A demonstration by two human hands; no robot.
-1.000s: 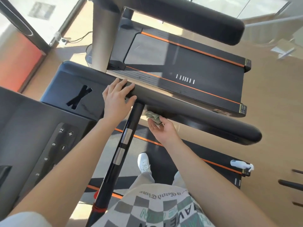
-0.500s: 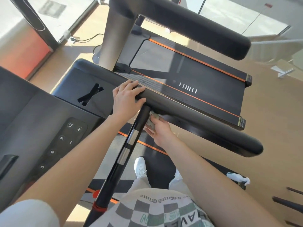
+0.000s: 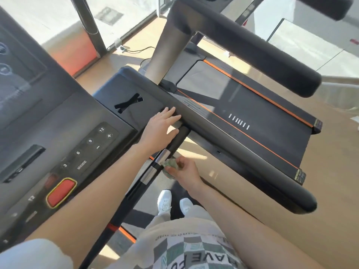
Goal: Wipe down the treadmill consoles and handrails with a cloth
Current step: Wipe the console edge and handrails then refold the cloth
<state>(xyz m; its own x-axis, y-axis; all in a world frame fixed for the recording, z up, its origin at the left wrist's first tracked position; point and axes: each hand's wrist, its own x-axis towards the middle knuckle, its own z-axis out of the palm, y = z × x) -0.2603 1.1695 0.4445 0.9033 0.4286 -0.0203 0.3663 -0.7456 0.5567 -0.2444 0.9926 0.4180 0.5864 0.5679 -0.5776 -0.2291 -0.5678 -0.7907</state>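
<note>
Two hands: left hand flat on one handrail, right hand clutching one cloth.

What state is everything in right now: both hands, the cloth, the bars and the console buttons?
Left hand: open, lying flat on the handrail.
Right hand: fingers curled round the cloth.
Cloth: crumpled, held against the grip bar.
Grip bar: being wiped beside its upper silver plate.
Handrail: steadied under the left hand only.
Red button: untouched.
</note>
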